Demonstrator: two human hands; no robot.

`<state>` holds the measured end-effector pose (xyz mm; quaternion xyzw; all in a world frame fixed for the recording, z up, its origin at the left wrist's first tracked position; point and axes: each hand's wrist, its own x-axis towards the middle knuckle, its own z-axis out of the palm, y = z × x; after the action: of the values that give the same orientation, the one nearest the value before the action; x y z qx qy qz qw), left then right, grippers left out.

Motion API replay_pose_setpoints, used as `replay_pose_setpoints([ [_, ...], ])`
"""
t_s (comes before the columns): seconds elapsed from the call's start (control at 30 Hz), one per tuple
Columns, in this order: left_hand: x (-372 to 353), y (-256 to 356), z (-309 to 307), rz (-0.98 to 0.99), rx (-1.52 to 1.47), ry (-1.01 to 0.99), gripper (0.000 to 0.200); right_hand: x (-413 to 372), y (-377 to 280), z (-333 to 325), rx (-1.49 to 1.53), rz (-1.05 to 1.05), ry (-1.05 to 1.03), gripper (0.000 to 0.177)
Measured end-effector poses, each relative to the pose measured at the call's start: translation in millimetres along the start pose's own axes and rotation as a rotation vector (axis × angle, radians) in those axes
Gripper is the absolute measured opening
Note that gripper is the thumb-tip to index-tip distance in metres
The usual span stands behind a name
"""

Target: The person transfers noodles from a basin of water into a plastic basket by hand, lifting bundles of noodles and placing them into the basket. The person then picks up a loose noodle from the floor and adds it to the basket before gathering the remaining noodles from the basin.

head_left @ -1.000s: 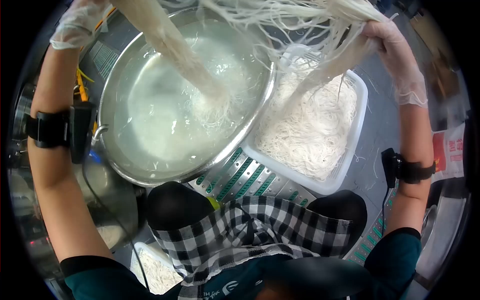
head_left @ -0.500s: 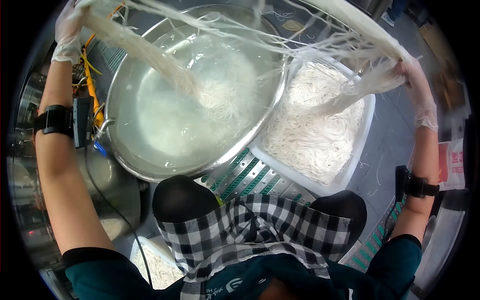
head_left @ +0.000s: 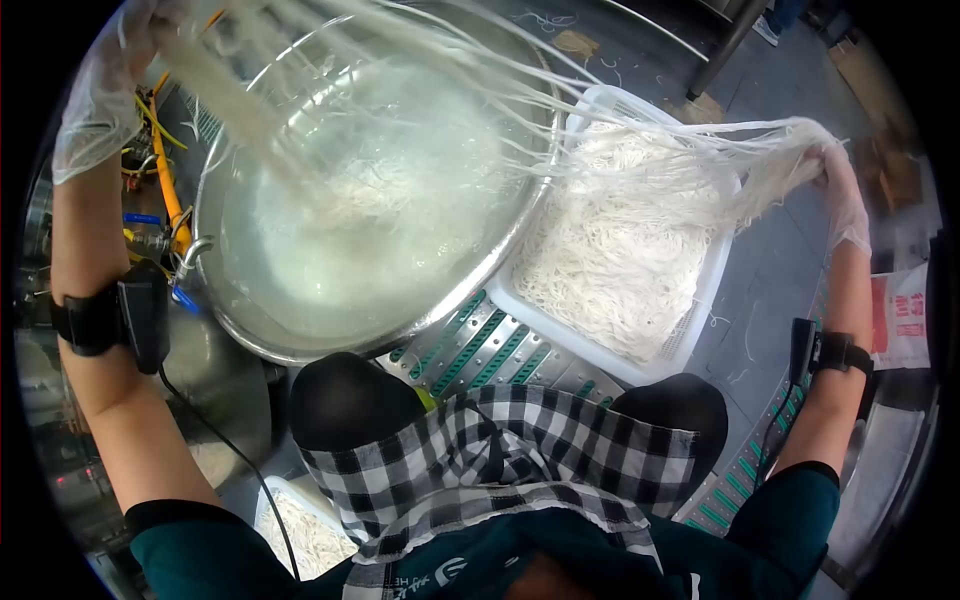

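Long white noodles (head_left: 480, 75) stretch between my two raised hands, blurred by motion. My left hand (head_left: 125, 50), in a clear glove, is closed around one end at the upper left, and a thick bundle hangs from it into the big metal basin (head_left: 225, 325) of cloudy water. At the right, my right hand (head_left: 832, 175), also gloved, is closed on the other end beyond the basket. Below the strands stands a white plastic basket (head_left: 690, 345) piled with noodles. Part of my left hand lies at the dark image edge.
A slotted metal drain grate (head_left: 480, 350) runs under the basin and basket. Orange and yellow hoses (head_left: 165, 180) lie left of the basin. A smaller noodle container (head_left: 300, 520) sits by my left knee. A white and red bag (head_left: 900, 315) is at the right.
My left hand has moved left and down a little, swinging its hanging bundle leftward over the basin. The strands between my hands now spread lower across the basket; my right hand has shifted slightly.
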<state>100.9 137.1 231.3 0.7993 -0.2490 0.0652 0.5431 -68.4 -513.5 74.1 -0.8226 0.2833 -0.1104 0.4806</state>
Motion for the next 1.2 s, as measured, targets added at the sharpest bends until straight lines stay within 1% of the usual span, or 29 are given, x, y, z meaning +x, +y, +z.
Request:
replay_pose_setpoints([
  [0.03,-8,20,38,0.041,-0.011,-0.057,0.031,5,-3,0,0.104,-0.001,0.023,0.031],
  [0.07,-20,31,76,0.071,-0.026,-0.119,0.031,4,-10,7,0.152,-0.067,0.007,0.032],
  [0.1,-28,39,111,0.093,-0.04,-0.196,0.032,8,-12,11,0.153,-0.067,0.011,0.032],
  [0.13,-35,43,141,0.103,-0.059,-0.269,0.033,16,-13,15,0.073,-0.101,-0.042,0.033],
  [0.17,-44,39,174,0.104,-0.056,-0.355,0.034,24,-11,22,-0.004,-0.134,-0.095,0.034],
  [0.23,-54,6,241,0.105,0.007,-0.52,0.036,35,-2,67,0.002,-0.126,-0.231,0.026],
  [0.27,-55,-22,275,0.094,0.08,-0.577,0.037,15,-9,94,-0.104,-0.134,-0.339,0.028],
  [0.3,-58,-30,288,-0.011,0.333,-0.745,0.042,-2,-18,126,-0.214,-0.138,-0.453,0.031],
  [0.33,-64,-54,299,-0.12,0.385,-0.871,0.048,-1,-8,151,-0.466,-0.116,-0.544,0.036],
  [0.37,-73,-84,299,-0.111,0.41,-0.879,0.049,0,5,176,-0.716,-0.09,-0.633,0.042],
  [0.4,-82,-112,291,-0.1,0.437,-0.89,0.05,-6,10,197,-0.822,-0.237,-0.75,0.048],
  [0.43,-90,-129,285,-0.185,0.473,-0.936,0.051,-14,15,219,-0.925,-0.386,-0.869,0.054],
  [0.47,-97,-144,278,-0.27,0.509,-0.98,0.052,-30,23,236,-0.514,-0.26,-0.803,0.059],
  [0.5,-103,-164,273,-0.275,0.505,-0.984,0.052,-48,34,253,-0.109,-0.133,-0.717,0.063],
  [0.57,-116,-209,265,-0.265,0.583,-1.085,0.058,-66,53,297,0.133,-0.044,-0.682,0.061],
  [0.6,-123,-234,261,-0.28,0.583,-1.087,0.058,-78,61,305,0.248,0.066,-0.891,0.055],
  [0.63,-129,-259,255,-0.269,0.663,-1.007,0.06,-91,68,313,0.367,0.179,-1.1,0.049],
  [0.67,-137,-281,249,-0.256,0.742,-0.93,0.063,-105,74,322,0.262,0.188,-1.191,0.045],
  [0.7,-145,-299,240,-0.272,0.745,-0.936,0.063,-117,80,329,0.153,0.195,-1.279,0.041],
  [0.73,-152,-314,232,-0.28,0.84,-0.907,0.064,-126,88,336,0.155,0.201,-1.29,0.041],
  [0.77,-159,-325,226,-0.282,0.931,-0.871,0.065,-131,93,342,0.05,0.133,-1.394,0.04],
  [0.8,-165,-332,221,-0.288,0.93,-0.867,0.065,-144,71,339,-0.058,0.061,-1.493,0.039],
  [0.83,-171,-338,216,-0.264,0.971,-0.836,0.063,-147,47,322,-0.13,0.067,-1.404,0.037],
  [0.9,-172,-351,211,-0.241,1.016,-0.804,0.06,-169,-53,273,-0.265,0.098,-1.227,0.034],
  [0.97,-168,-363,208,-0.303,0.919,-0.956,0.056,-127,-22,246,0.056,-0.126,-0.927,0.04],
  [1.03,-170,-361,213,-0.357,0.909,-1.05,0.054,-94,-29,214,0.69,-0.119,-1.025,0.031],
  [1.1,-174,-353,222,-0.398,0.895,-1.108,0.052,-83,-42,198,0.918,-0.087,-1.022,0.026],
  [1.13,-175,-349,225,-0.409,0.872,-1.119,0.051,-81,-41,195,0.92,-0.09,-1.019,0.026],
  [1.2,-167,-332,229,-0.457,0.777,-1.084,0.049,-79,-41,190,0.604,-0.208,-0.818,0.026],
])
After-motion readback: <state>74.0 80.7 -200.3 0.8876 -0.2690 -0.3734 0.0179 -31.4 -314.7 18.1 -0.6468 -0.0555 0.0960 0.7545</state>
